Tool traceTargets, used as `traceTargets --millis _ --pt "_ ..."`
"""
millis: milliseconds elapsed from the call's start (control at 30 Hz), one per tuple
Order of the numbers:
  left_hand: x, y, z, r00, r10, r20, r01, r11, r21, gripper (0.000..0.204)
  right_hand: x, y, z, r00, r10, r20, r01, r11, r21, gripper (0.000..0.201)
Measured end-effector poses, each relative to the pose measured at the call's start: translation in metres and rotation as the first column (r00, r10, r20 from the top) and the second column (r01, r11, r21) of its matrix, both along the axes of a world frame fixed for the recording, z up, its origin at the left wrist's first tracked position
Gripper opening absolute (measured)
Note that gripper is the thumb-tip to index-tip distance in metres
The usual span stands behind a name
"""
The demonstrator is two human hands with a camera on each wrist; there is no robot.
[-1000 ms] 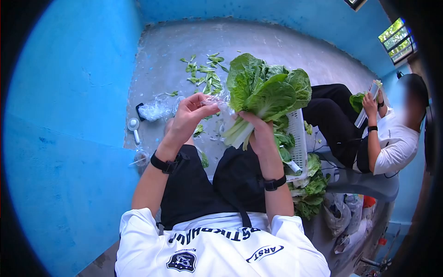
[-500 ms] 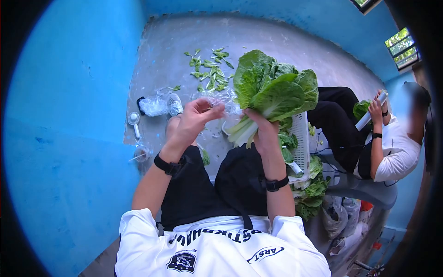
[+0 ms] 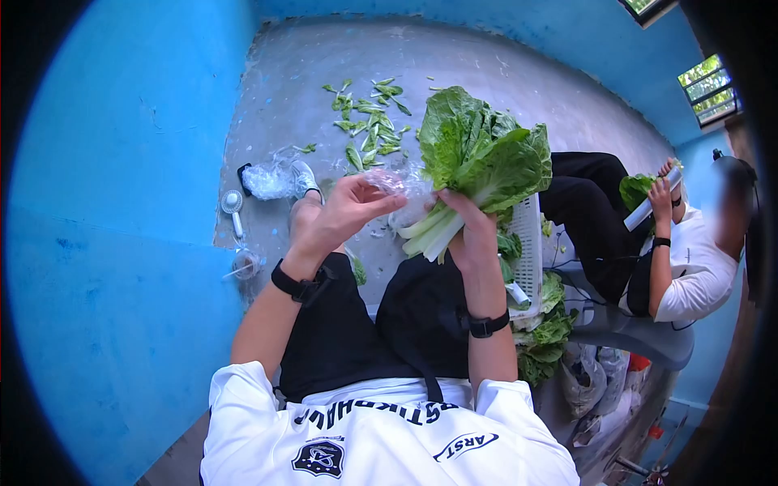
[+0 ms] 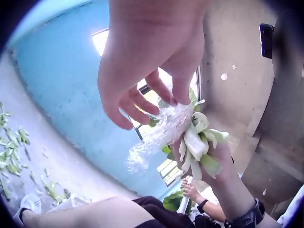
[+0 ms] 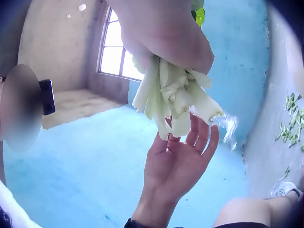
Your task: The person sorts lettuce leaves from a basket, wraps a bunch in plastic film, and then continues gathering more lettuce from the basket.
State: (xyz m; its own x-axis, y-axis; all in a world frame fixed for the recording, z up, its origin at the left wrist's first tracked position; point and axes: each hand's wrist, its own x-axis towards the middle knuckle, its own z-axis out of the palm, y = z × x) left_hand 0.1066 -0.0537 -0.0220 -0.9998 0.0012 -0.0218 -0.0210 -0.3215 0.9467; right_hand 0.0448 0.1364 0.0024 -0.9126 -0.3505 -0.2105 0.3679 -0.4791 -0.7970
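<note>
My right hand (image 3: 472, 233) grips a bunch of leafy greens (image 3: 486, 166) around its pale stems, leaves pointing away from me. Close by on the left, my left hand (image 3: 347, 215) pinches crumpled clear plastic film (image 3: 415, 193) between thumb and fingers. In the left wrist view, the film (image 4: 164, 130) trails down from the thumb and lies against the cut stems (image 4: 194, 145). The right wrist view shows the stem ends (image 5: 175, 97) fanned out below the right hand, with the left hand (image 5: 178, 164) just under them and a strand of film (image 5: 231, 129) sticking out.
Trimmed leaves (image 3: 369, 134) are scattered on the floor ahead. At left lie a plastic bundle (image 3: 270, 182) and a white handheld fan (image 3: 232, 209). A white crate (image 3: 531, 251) of greens stands right, more greens (image 3: 545, 348) beside it. Another person (image 3: 689, 251) sits beyond.
The leafy bunch has shifted slightly right and turned a little in my right hand. My left hand has moved slightly right and down, still pinching the film.
</note>
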Motion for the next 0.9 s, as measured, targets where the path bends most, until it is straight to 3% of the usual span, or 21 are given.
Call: traceTargets --millis 100,233,367,400,533,567,600,900 --pt "0.002 -0.017 -0.013 0.991 0.063 -0.114 -0.049 0.991 0.125 0.014 0.0 0.0 0.006 1.0 -0.011 -0.03 0.012 0.999 0.033 0.026" --pt "0.008 -0.027 -0.009 0.991 0.05 -0.121 -0.018 0.968 0.251 0.014 -0.01 0.009 0.005 0.996 -0.065 -0.054 0.068 0.996 0.049 0.027" --pt "0.006 -0.02 0.002 0.987 0.144 -0.068 -0.135 0.983 0.128 0.013 0.0 0.014 0.013 0.996 -0.076 -0.051 0.08 0.994 0.073 0.029" --pt "0.005 -0.015 0.005 0.981 0.189 -0.046 -0.185 0.979 0.088 0.014 0.006 0.012 0.019 0.999 -0.009 -0.038 0.011 0.999 0.042 0.03" --pt "0.003 0.003 0.015 0.977 0.188 -0.097 -0.185 0.982 0.046 0.017 0.017 0.002 0.012 0.994 0.104 -0.01 -0.104 0.994 0.019 0.032" --pt "0.006 0.006 0.02 0.975 0.18 -0.13 -0.19 0.98 -0.064 0.017 0.02 -0.005 0.011 0.991 0.13 0.004 -0.13 0.991 -0.024 0.032" --pt "0.008 0.008 0.024 0.972 0.17 -0.163 -0.198 0.965 -0.173 0.018 0.023 -0.012 0.015 0.991 0.132 -0.025 -0.133 0.991 -0.024 0.033" --pt "0.014 -0.005 0.011 0.964 0.195 -0.178 -0.249 0.897 -0.364 0.023 0.001 -0.016 0.002 0.986 0.164 0.004 -0.164 0.985 0.054 0.032"
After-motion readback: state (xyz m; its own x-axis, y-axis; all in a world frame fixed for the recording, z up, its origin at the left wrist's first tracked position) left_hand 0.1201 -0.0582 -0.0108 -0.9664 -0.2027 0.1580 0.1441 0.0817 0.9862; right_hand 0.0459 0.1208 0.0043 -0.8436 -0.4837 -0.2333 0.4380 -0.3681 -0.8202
